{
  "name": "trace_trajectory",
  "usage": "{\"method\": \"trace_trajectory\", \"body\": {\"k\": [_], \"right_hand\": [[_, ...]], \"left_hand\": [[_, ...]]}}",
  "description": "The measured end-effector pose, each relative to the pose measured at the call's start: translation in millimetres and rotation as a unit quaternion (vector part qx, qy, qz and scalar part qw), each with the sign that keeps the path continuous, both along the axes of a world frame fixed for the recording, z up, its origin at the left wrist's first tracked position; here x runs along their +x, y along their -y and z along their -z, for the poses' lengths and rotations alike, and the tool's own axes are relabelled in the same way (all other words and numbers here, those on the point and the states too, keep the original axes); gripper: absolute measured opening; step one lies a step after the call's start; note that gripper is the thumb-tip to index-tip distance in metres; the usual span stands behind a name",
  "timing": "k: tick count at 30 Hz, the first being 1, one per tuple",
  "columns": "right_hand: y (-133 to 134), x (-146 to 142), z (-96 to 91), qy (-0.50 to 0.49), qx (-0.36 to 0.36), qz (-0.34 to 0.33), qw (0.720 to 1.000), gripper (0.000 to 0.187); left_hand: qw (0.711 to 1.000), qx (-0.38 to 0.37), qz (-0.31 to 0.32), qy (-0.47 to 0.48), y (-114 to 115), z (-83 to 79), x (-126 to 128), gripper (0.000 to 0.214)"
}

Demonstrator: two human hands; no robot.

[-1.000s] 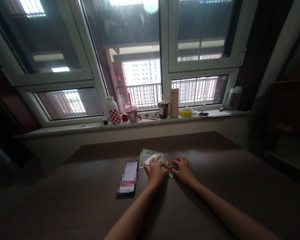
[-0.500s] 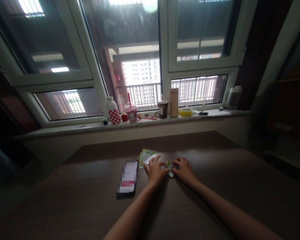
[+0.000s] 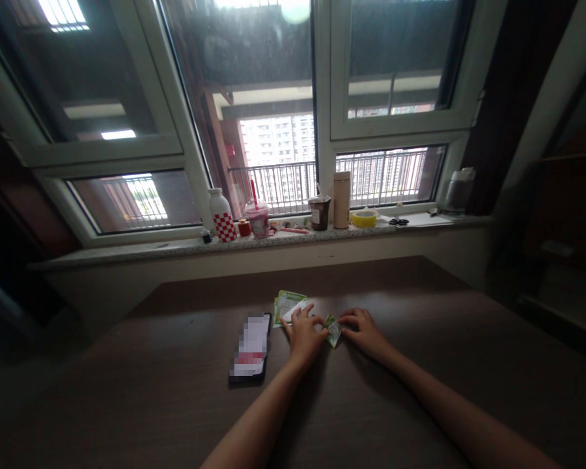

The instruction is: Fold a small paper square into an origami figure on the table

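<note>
A small folded paper [image 3: 334,334], green and white and diamond-like in shape, lies on the brown table between my two hands. My left hand [image 3: 306,333] pinches its left edge with thumb and index finger, while the other fingers spread over a white slip [image 3: 293,311]. Beneath that slip is a small stack of green-and-white printed sheets [image 3: 289,298], partly covered by the hand. At the paper's right edge, my right hand [image 3: 364,330] has its thumb and forefinger drawn in close; the exact contact is too small to see well.
A phone [image 3: 252,346] with a blurred screen lies left of my left forearm. Along the windowsill [image 3: 185,249] stand a checkered bottle [image 3: 223,216], a pink drink cup [image 3: 258,219], a brown cup [image 3: 319,213], a tan cylinder [image 3: 342,200], yellow tape [image 3: 364,219] and scissors [image 3: 398,222].
My right hand has shifted slightly right, uncovering more of the folded paper. My left hand stays almost where it was, and the sheets and phone have not moved.
</note>
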State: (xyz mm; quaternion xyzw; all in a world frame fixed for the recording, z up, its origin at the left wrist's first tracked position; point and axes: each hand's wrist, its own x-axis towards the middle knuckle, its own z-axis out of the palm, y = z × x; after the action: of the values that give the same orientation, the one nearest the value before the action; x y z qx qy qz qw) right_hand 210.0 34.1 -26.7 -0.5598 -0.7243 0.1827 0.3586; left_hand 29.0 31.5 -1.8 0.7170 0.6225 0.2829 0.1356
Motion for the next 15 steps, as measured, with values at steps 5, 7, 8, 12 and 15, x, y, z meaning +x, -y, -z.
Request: {"method": "trace_trajectory", "body": {"k": [5,7,8,12,15], "right_hand": [[0.7,-1.6,0.5,-0.003,0.011,0.005,1.000,0.019],[1.1,-2.4,0.8,-0.002,0.017,0.011,1.000,0.017],[1.3,-2.8,0.9,-0.002,0.022,0.013,1.000,0.016],[2.3,-4.4,0.3,0.005,0.027,0.020,0.999,0.015],[2.9,-5.9,-0.9,0.012,0.025,0.029,0.999,0.014]], "left_hand": [[1.000,0.007,-0.001,0.009,-0.6,0.3,-0.6,0.008],[1.000,0.005,-0.001,0.007,-0.5,0.1,-0.7,0.008],[1.000,0.004,-0.002,0.007,-0.4,-0.2,-0.6,0.008],[1.000,-0.002,-0.006,0.001,0.2,-1.1,0.0,0.009],[1.000,0.000,-0.006,-0.002,0.3,-0.9,0.3,0.009]]}}
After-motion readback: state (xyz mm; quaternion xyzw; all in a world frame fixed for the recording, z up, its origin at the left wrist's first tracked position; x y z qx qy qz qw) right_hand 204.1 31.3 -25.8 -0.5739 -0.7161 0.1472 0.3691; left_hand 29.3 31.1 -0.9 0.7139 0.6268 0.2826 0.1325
